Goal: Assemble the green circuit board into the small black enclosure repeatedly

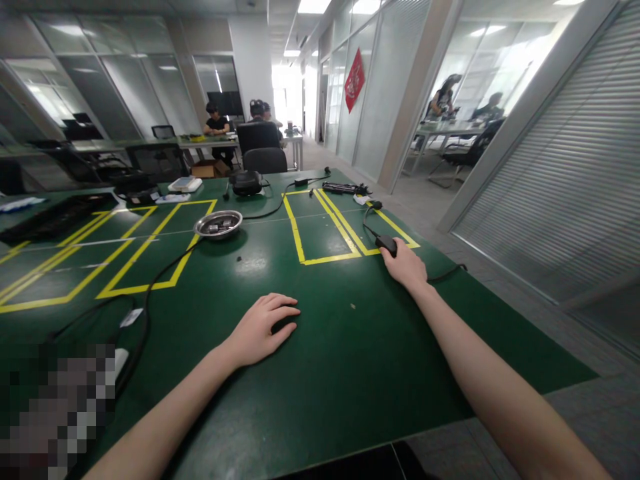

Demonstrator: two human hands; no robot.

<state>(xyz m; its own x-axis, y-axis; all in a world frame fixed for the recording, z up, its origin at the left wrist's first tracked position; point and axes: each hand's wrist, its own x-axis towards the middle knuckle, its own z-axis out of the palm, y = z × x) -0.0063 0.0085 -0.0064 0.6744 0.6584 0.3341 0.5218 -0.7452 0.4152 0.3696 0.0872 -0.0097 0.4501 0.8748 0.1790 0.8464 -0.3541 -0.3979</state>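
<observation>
On the right of the green table (325,347), my right hand (407,265) is closed around a black power adapter (386,245). A thin cord runs from the adapter's far end up to a black plug (376,205). Behind my wrist another black cable (447,272) lies across the table. My left hand (265,327) rests palm down on the bare tabletop with its fingers loosely spread, holding nothing. Past it stands a round metal dish (219,225) with small metal parts inside.
Yellow tape (330,259) marks rectangles on the table. A black case (247,183), a cable with an inline box (301,182) and a folded black stand (345,189) lie at the far edge. A long cable (147,313) crosses the left side. People sit farther back.
</observation>
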